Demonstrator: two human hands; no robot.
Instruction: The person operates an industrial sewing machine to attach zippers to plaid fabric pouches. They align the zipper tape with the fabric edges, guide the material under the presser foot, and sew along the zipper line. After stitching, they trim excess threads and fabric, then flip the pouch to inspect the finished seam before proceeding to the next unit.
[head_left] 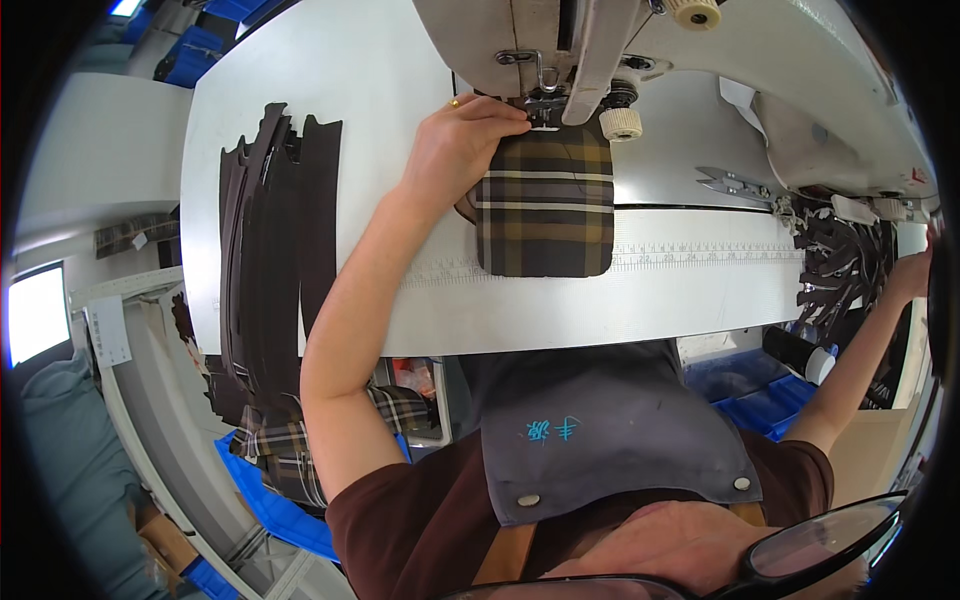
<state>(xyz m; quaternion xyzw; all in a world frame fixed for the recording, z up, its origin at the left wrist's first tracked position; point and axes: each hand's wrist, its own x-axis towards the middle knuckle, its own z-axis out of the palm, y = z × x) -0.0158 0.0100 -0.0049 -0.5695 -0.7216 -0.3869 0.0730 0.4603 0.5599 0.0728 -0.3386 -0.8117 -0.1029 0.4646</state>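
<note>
A brown and dark plaid fabric piece (550, 215) with rounded corners lies on the sewing machine bed, its far edge at the presser foot (543, 115). Beside the foot, my left hand (462, 145) pinches that far left edge between thumb and fingers. Part of the fabric's left side is tucked beneath my wrist. My right hand (912, 276) reaches to the machine's far right end, at the picture's dark rim. Its fingers are out of sight there, so what it touches cannot be made out.
Dark brown fabric strips (262, 250) are stacked at the table's left. Small thread snips (735, 185) lie right of the needle, near a heap of dark scraps (845, 260). Plaid pieces (290, 450) sit in a blue bin (262, 510) below. The machine head (520, 40) overhangs the work.
</note>
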